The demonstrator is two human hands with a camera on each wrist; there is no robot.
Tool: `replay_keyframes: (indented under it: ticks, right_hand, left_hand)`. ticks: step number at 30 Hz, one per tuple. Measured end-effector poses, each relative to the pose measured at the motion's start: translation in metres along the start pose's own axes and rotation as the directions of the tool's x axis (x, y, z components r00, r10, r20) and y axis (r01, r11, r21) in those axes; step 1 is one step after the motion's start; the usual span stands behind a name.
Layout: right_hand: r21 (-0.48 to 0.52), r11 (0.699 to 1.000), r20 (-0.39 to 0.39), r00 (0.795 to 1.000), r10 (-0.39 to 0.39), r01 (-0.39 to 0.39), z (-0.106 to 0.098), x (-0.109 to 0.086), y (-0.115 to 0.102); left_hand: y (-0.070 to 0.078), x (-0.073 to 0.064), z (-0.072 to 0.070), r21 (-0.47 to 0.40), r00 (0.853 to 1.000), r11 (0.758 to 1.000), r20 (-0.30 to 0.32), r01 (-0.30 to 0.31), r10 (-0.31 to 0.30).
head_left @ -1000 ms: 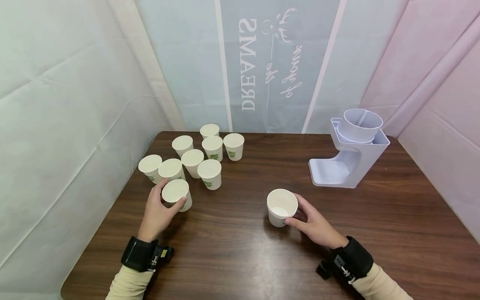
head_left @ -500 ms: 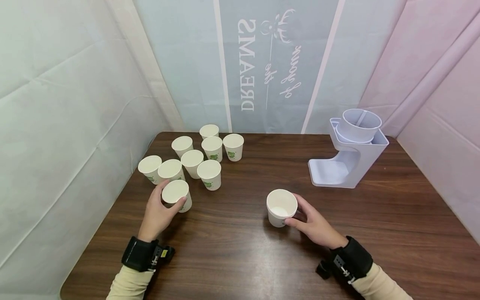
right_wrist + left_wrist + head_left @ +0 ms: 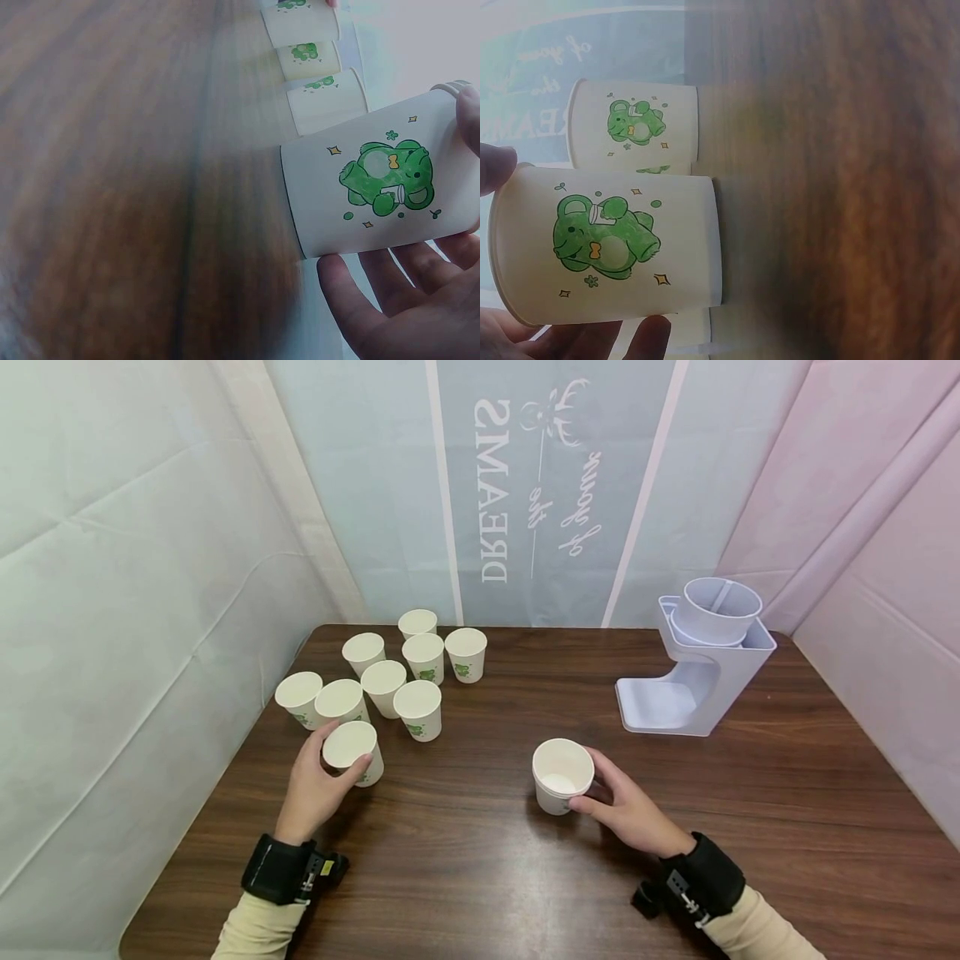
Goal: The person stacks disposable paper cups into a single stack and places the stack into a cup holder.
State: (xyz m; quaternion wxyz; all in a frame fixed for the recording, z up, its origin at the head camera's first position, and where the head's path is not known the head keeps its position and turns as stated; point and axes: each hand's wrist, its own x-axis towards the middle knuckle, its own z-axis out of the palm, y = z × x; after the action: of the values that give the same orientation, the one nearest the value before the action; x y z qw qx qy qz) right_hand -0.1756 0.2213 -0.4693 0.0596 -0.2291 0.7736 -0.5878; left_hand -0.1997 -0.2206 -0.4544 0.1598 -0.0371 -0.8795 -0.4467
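Observation:
My left hand (image 3: 313, 787) grips a white paper cup (image 3: 352, 748) at the front of a cluster of similar cups, with the thumb on one side and fingers on the other. A green bear print shows on this cup (image 3: 607, 244) in the left wrist view. Further right, my right hand (image 3: 633, 814) holds a short stack of nested paper cups (image 3: 561, 774) upright, close over the table. Doubled rims show at the top of the stack. In the right wrist view, the thumb (image 3: 471, 116) lies near the rim and the fingers curl around the far side.
Several upright paper cups (image 3: 420, 708) stand together at the back left of the brown wooden table (image 3: 465, 868). A pale plastic stand (image 3: 708, 681) with a round cup-shaped container (image 3: 722, 610) on top stands at the back right. Fabric walls (image 3: 150, 568) surround the table.

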Motion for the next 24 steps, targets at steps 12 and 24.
replay_keyframes:
  ticks: [12,24]
  right_hand:
    - [0.007,1.000,-0.003,1.000,-0.005,0.005,0.000,0.000,-0.001]
    - [-0.019,1.000,-0.004,1.000,-0.010,0.010,0.000,0.000,0.000]
  left_hand:
    - [0.017,0.000,-0.005,0.006,1.000,1.000,0.006,-0.004,0.004]
    - [0.050,0.005,-0.005,-0.011,0.996,0.996,0.024,-0.088,0.088]
